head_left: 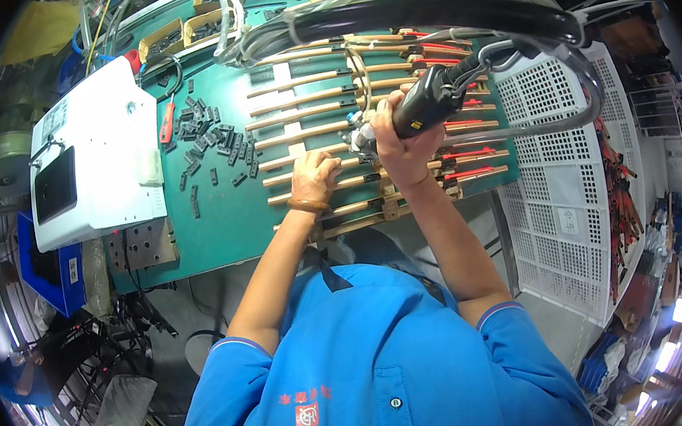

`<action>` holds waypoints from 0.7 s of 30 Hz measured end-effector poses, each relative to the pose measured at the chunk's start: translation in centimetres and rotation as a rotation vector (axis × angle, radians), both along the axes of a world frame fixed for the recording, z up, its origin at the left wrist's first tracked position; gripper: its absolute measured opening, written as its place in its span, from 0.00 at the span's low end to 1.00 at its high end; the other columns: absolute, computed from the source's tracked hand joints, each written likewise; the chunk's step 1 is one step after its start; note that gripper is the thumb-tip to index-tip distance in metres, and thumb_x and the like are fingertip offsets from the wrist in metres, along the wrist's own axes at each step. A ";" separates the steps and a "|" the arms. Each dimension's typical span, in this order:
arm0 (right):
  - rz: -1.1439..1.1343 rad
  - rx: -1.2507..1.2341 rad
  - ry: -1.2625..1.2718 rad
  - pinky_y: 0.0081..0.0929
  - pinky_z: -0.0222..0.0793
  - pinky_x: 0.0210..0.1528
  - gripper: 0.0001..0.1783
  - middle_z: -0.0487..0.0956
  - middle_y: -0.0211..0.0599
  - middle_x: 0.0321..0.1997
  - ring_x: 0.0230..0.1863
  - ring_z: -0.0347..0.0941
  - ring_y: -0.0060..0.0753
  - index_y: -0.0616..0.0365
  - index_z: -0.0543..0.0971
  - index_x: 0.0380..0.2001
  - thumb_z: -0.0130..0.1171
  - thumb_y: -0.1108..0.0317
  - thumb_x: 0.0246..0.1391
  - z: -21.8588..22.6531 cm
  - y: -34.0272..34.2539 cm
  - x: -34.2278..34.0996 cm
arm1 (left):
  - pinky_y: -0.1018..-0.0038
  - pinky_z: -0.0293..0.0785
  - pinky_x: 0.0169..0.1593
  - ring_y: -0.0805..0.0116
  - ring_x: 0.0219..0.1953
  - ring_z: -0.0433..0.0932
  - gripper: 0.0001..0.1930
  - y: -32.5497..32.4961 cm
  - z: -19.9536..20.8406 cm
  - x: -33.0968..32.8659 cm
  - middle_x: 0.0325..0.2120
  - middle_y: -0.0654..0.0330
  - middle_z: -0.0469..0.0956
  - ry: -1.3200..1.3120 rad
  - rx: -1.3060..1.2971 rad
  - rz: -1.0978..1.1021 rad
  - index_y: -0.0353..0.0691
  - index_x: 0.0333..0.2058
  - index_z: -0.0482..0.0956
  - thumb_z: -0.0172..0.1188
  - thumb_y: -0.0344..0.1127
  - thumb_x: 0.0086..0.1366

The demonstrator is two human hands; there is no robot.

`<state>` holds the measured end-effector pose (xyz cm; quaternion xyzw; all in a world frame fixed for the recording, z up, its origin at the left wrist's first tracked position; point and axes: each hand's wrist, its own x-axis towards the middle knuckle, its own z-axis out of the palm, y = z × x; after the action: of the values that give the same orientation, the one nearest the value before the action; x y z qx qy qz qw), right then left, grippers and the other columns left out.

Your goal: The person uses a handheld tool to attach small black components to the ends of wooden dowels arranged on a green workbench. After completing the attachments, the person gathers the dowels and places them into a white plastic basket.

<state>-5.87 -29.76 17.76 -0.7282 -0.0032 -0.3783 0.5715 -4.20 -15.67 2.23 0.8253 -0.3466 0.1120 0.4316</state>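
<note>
My right hand [403, 136] is wrapped round a black powered screwdriver [427, 101] with hoses at its rear. Its metal nose [362, 137] points left, over the middle of a row of slim wooden rods [271, 140]. Beside that nose, my left hand [314, 178] bends its fingers down onto one of the rods; what lies under the fingertips is hidden. The rods lie side by side across a wooden jig, with black pieces near their middles and red parts [470, 173] at their right ends.
Loose black plastic pieces [217, 139] and a red-handled screwdriver [167, 123] lie on the green tabletop [227, 233]. A white machine [94, 156] stands left. White perforated crates [555, 190] flank the right side. Thick hoses [421, 22] arch overhead; boxes of parts [161, 41] sit behind.
</note>
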 end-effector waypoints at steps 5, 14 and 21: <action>-0.018 0.149 -0.076 0.17 0.70 0.29 0.16 0.75 0.32 0.29 0.26 0.71 0.16 0.64 0.70 0.38 0.61 0.79 0.45 0.2 -0.7 1.0 | 0.66 0.70 0.40 0.60 0.36 0.73 0.07 0.0 -0.1 0.1 0.29 0.62 0.76 -0.002 0.024 0.002 0.44 0.28 0.79 0.65 0.33 0.49; -0.025 0.193 -0.080 0.20 0.70 0.27 0.13 0.71 0.32 0.25 0.20 0.69 0.21 0.66 0.64 0.41 0.51 0.82 0.51 8.5 -2.1 2.4 | 0.63 0.72 0.43 0.55 0.40 0.75 0.15 -2.6 1.2 3.2 0.37 0.60 0.76 0.130 0.116 -0.078 0.45 0.38 0.78 0.66 0.33 0.48; 0.008 0.225 -0.082 0.21 0.70 0.29 0.15 0.71 0.34 0.24 0.21 0.69 0.22 0.65 0.63 0.42 0.48 0.85 0.50 5.2 -2.8 3.7 | 0.64 0.74 0.39 0.54 0.36 0.77 0.08 -4.3 -0.3 3.6 0.32 0.60 0.77 0.360 0.178 -0.073 0.50 0.33 0.79 0.64 0.39 0.54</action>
<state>-2.18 -32.57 22.93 -0.6435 0.0130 -0.4032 0.6505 -0.56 -19.98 1.88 0.8536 -0.3024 -0.0840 0.4158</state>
